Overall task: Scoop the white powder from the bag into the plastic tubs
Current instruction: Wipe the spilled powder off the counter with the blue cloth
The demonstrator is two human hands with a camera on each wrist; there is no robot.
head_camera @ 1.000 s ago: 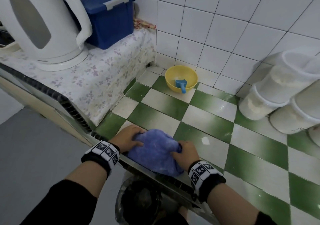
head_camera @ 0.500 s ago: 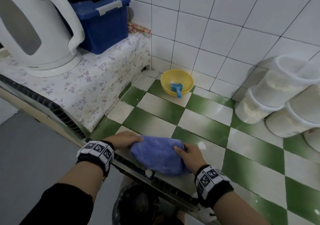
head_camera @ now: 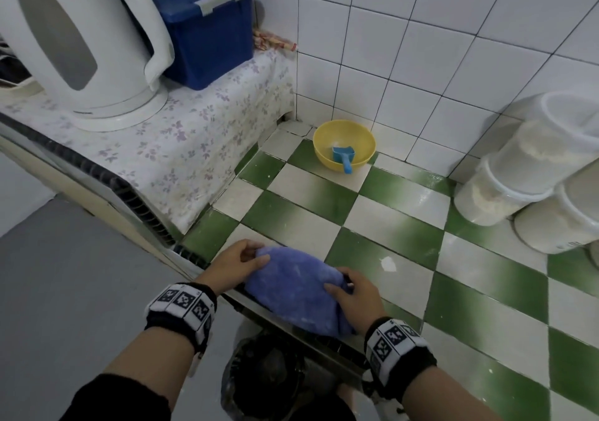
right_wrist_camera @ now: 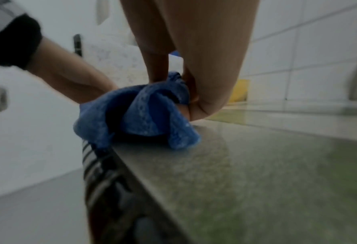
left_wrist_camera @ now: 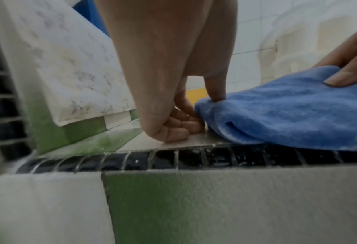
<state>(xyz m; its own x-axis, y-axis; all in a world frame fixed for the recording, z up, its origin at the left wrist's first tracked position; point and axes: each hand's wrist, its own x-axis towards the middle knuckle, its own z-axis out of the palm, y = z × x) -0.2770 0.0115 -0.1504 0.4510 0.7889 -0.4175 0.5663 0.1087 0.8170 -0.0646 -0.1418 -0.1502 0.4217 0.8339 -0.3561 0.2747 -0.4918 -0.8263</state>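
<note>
Hands: left hand [head_camera: 238,263] at 9 o'clock of the blue cloth [head_camera: 293,294], thumb on top, fingers curled against its edge; right hand [head_camera: 353,294] at 3 o'clock, gripping a bunched fold.
Wrist views only: left wrist shows the left fingers [left_wrist_camera: 181,123] tucked on the counter beside the cloth [left_wrist_camera: 294,105]; right wrist shows cloth [right_wrist_camera: 144,110] pinched inside the right hand [right_wrist_camera: 196,54].
Head view only: bin bag [head_camera: 265,378] below the counter edge, at 6 o'clock.
Farther: one yellow bowl [head_camera: 344,143] at 12 o'clock, one blue scoop [head_camera: 344,156] lying in it.
Tubs: three plastic tubs [head_camera: 531,174] counted at 2 o'clock, powder inside.
Far left: one kettle [head_camera: 81,48], one blue box [head_camera: 207,35].
</note>
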